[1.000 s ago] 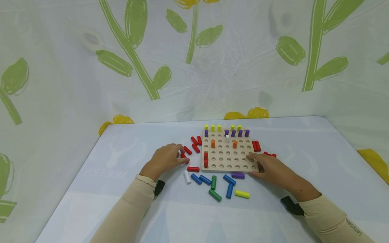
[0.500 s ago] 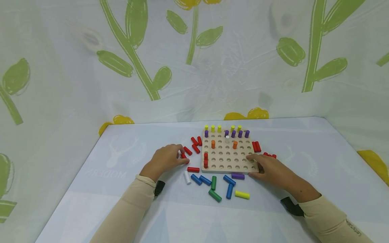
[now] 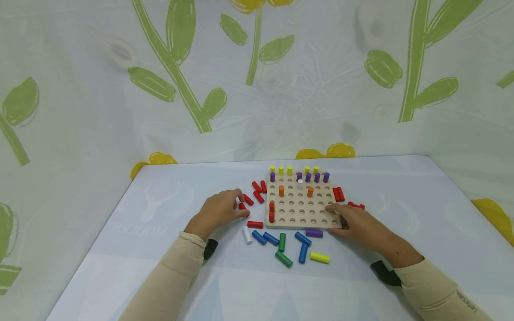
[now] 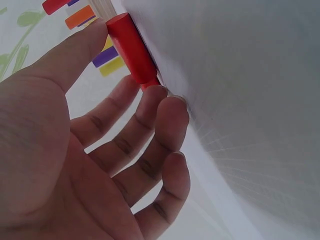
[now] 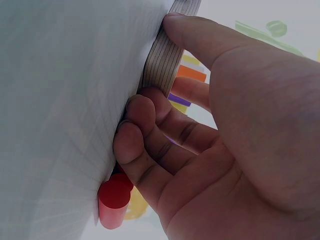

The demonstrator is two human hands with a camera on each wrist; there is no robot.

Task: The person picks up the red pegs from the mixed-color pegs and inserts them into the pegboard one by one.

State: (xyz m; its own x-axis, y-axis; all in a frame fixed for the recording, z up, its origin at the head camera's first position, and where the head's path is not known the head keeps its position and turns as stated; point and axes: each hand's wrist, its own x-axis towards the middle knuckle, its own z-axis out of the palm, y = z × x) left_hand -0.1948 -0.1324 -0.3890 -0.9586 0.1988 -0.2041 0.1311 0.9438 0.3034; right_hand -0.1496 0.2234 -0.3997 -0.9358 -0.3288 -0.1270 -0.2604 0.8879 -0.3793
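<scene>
My left hand is beside the board's left side. Its thumb and index finger pinch a red peg at its two ends as it lies on the table; the other fingers are half curled. My right hand grips the near right corner of a wooden pegboard. Its thumb presses the front edge, the index finger reaches over the top and the other fingers lie along the right side. Yellow, purple, orange, white and red pegs stand in the board's holes.
Several loose red pegs lie left of the board, more red pegs to its right. In front are a white peg, blue pegs, green pegs, a purple peg and a yellow peg. A printed curtain hangs behind.
</scene>
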